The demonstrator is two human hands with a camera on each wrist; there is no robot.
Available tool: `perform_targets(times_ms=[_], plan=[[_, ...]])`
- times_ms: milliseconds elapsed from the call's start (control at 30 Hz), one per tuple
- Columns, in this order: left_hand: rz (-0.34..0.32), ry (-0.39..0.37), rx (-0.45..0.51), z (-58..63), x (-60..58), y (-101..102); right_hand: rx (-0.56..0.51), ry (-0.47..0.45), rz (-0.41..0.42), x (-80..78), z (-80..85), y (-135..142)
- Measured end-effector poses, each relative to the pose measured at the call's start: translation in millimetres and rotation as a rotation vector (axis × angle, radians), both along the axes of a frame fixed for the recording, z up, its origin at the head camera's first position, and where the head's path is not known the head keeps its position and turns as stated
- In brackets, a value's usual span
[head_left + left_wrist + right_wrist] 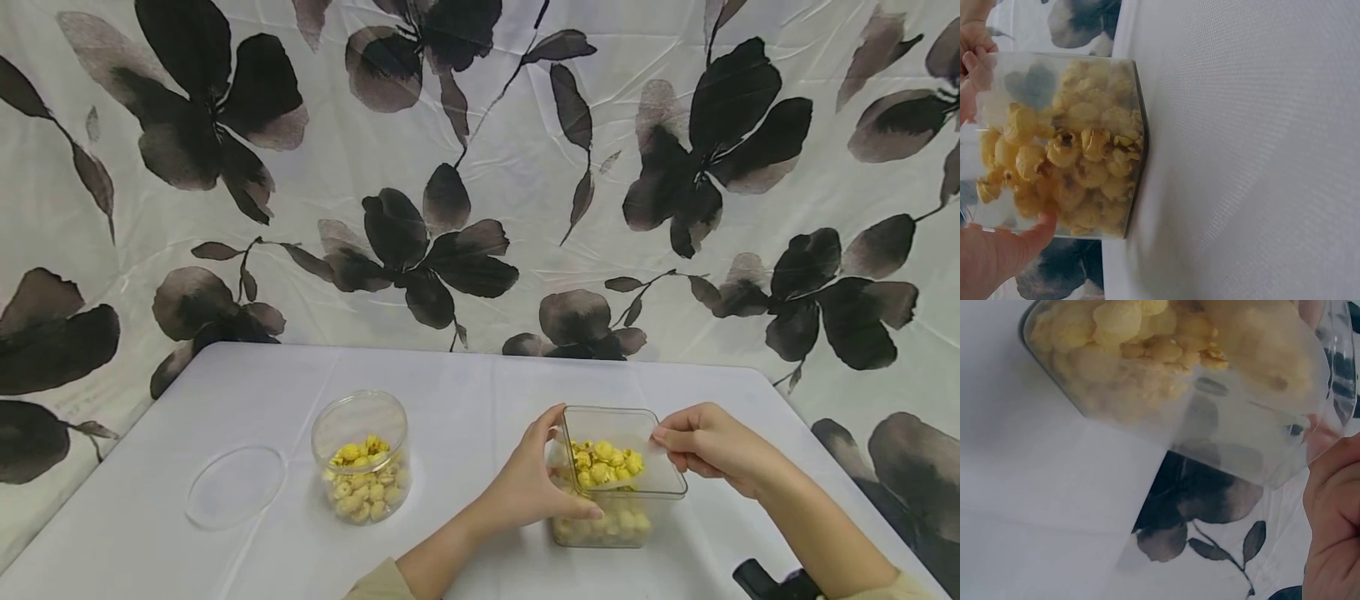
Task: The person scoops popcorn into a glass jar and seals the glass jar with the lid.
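A clear square container (626,496) holds yellow popcorn (609,462) and stands on the white table. My left hand (525,487) grips its left side, with the thumb across the front wall; in the left wrist view the thumb of that left hand (997,259) presses the wall beside the popcorn (1066,165). At the right rim, my right hand (720,454) pinches the container between thumb and curled fingers. The right wrist view shows the right hand (1335,506) at the upper edge; whether it also holds something thin and clear there, I cannot tell.
Left of the container stands a round clear jar (327,437), partly filled with popcorn. A clear round lid (236,487) lies farther left. A black object (776,581) shows at the table's front right. Behind the table hangs a floral cloth (525,183).
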State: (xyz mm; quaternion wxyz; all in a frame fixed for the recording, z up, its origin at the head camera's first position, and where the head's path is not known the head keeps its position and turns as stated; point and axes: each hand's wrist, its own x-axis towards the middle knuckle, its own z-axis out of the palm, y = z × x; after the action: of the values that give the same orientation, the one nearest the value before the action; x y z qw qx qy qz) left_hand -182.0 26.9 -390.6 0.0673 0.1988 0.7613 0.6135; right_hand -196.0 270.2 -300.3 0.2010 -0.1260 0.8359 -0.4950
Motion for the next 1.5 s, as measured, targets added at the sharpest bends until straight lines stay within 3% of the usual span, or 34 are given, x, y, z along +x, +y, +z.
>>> perform_targets(times_ms=[167, 433, 667, 933, 1233, 1500], plan=[[-0.005, -0.004, -0.002, -0.5, 1.3, 0, -0.009, -0.022, -0.026, 2.5, -1.9, 4], [-0.009, -0.003, 0.005, 0.1, 0.3, 0, 0.03, 0.055, -0.003, 1.0, 1.2, -5], [-0.017, -0.009, 0.004, -2.6, 0.5, -1, -0.041, -0.04, 0.01, 0.2, -3.2, 5], [-0.015, -0.001, 0.004, -2.3, -0.3, -1, -0.039, -0.021, 0.058, -4.7, -4.8, -6], [-0.011, 0.002, -0.006, -2.1, -0.2, -1, -0.103, -0.084, 0.059, -3.0, -4.7, 7], [-0.004, -0.008, -0.008, -2.5, 0.1, -1, -0.196, -0.154, 0.141, -2.3, -10.5, 21]])
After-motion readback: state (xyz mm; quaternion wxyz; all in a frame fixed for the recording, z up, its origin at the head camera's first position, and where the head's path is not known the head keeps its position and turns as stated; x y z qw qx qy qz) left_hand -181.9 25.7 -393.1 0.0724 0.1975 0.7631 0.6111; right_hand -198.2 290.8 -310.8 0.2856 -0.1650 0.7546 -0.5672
